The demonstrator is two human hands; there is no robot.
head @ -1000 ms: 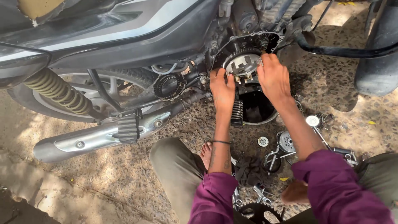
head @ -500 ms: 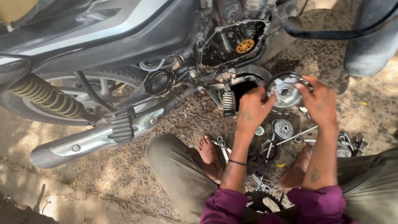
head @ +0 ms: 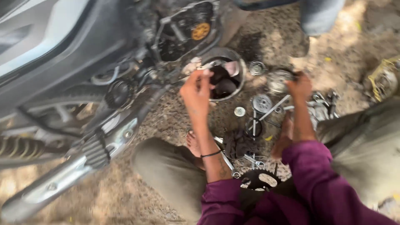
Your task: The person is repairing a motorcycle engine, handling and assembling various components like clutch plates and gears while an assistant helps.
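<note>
I squat beside a motorcycle whose open engine case (head: 187,33) shows a gold gear (head: 201,31). My right hand (head: 300,86) grips a round metal clutch part (head: 278,80) low over the dirt, right of a dark drain pan (head: 239,71). Raised over the pan's left rim, my left hand (head: 196,89) has its fingers bunched together; the blur hides whether it holds anything.
Loose parts lie on the ground between my knees: a round disc (head: 261,103), a washer (head: 239,111), wrenches (head: 254,160) and a black sprocket (head: 260,179). The exhaust pipe (head: 62,175) runs along the lower left. Another person's leg (head: 321,16) stands at the top right.
Both hands pulled the round clutch part off the engine and brought it right. My left hand has since let go of it; my right hand alone has lowered it toward the ground.
</note>
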